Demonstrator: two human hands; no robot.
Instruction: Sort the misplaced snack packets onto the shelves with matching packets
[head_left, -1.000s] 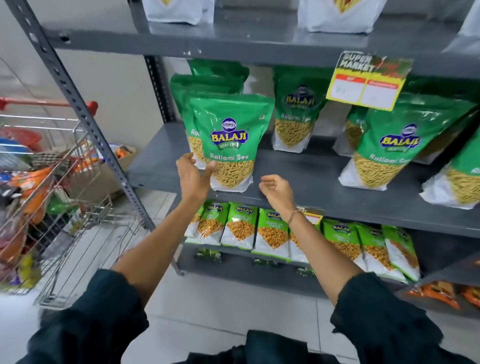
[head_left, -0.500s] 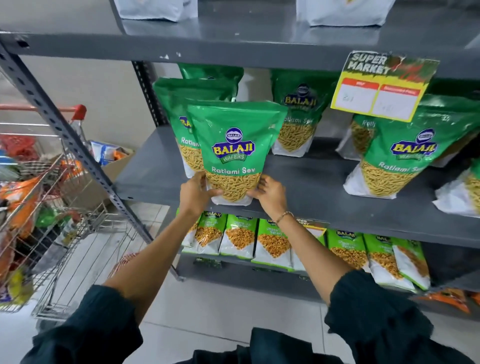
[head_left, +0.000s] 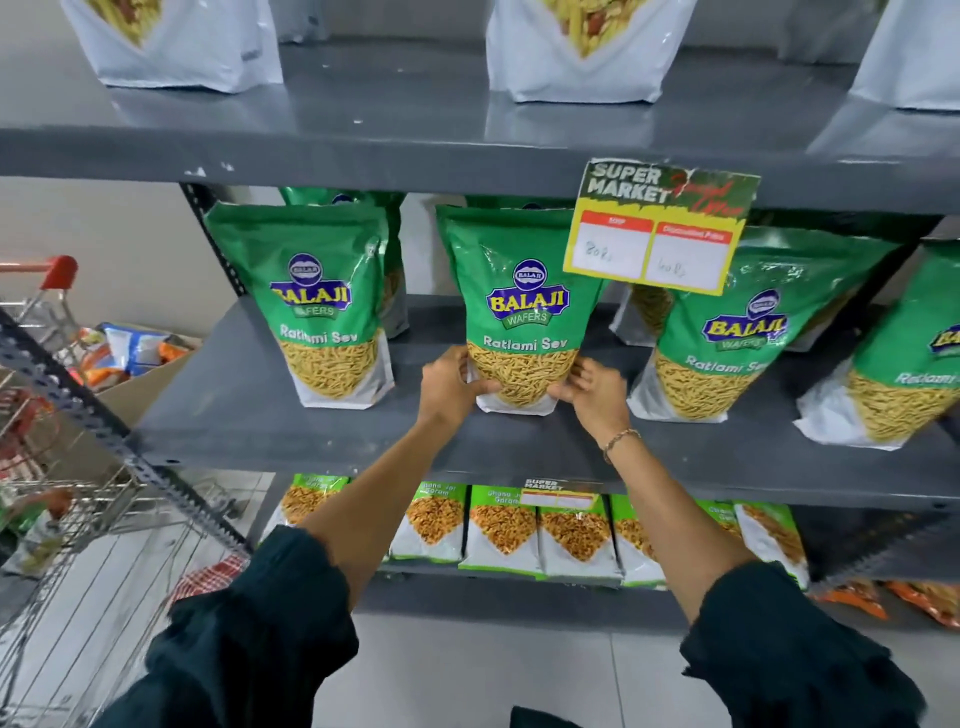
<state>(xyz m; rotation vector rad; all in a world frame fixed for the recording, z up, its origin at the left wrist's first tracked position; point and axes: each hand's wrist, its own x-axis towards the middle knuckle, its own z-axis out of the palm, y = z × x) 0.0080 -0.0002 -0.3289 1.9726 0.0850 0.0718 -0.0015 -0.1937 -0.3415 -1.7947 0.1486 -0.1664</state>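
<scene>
Since the earlier frame, the held Ratlami Sev packet (head_left: 522, 306) has been carried rightward along the middle shelf (head_left: 249, 415), away from the leftmost green packet (head_left: 324, 306), which is now seen standing alone. Far left, a shopping cart (head_left: 57, 467) is seen beside the rack. The left hand (head_left: 449, 387) is closed around the packet's lower left corner, and the right hand (head_left: 597, 395) is wrapped on its lower right corner. The packet is held upright, its base at the shelf surface, beneath a yellow price tag (head_left: 657, 228). Further matching packets (head_left: 727, 332) are stood to the right.
</scene>
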